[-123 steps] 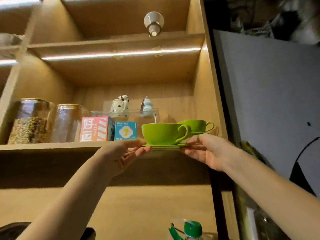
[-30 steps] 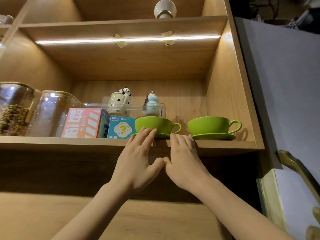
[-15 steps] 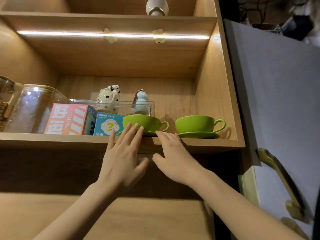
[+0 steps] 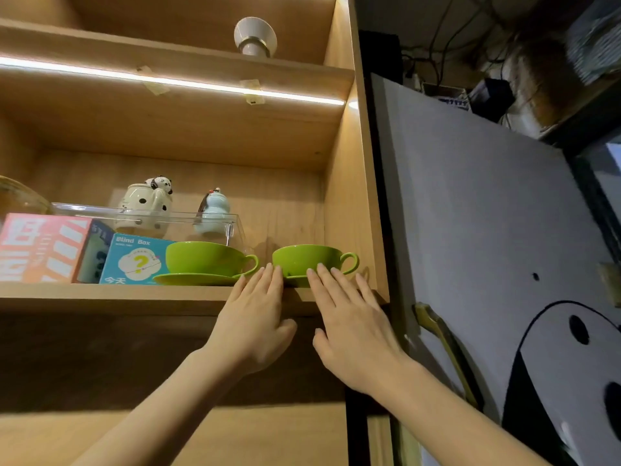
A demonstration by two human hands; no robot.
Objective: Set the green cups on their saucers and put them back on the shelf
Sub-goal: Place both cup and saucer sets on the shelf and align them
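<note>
Now both cups sit on saucers on the shelf (image 4: 134, 299). Left hand (image 4: 255, 326) and right hand (image 4: 356, 334) lie flat, grip released, fingertips against the right cup (image 4: 302, 260). Probably glazed ceramic: rigid, slick, chippable; lift by the saucer (image 4: 295, 281) rim, not the handle.

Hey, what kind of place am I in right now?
Probably a home, at a lit wooden display shelf. It holds two green cups on saucers, a panda teapot and a Blind Box; a panda-decorated fridge stands alongside.
</note>
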